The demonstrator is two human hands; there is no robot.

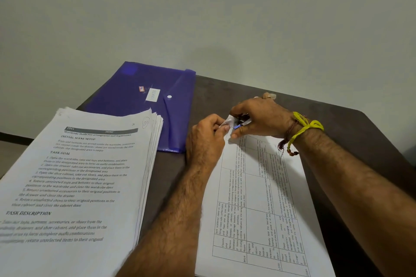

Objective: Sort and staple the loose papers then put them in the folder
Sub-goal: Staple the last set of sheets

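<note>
A sheaf of table-printed papers lies on the dark table in front of me. My left hand pinches its far left corner, which is lifted and folded. My right hand grips a small dark stapler with a blue part at that same corner. A thick stack of printed papers lies to the left. Behind it lies a purple snap-button folder, closed, reaching over the table's far edge.
The dark table ends at a rounded far right corner. A plain pale wall stands behind it. Yellow and brown threads circle my right wrist.
</note>
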